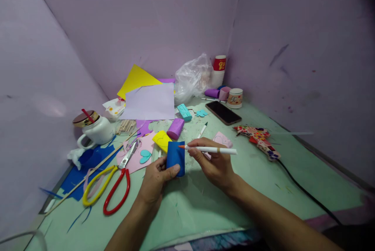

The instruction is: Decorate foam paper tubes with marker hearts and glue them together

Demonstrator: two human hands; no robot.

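My left hand point(155, 180) grips a blue paper-covered roll point(176, 157), thumb pressed on its front, holding it upright over the green table point(205, 204). My right hand point(215, 163) pinches a white pen with an orange tip point(211, 149), held level, its tip pointing left and touching the roll's upper right edge. Just behind the roll lie a yellow paper piece point(161, 140) and a purple roll point(175, 128).
Red-and-yellow scissors point(109, 182) and a long wooden stick lie at left on pink and blue paper scraps. A white mug point(95, 128), a phone point(223, 112), a patterned glue gun point(258, 137) with black cord, cups, a plastic bag and paper sheets point(149, 100) crowd the back.
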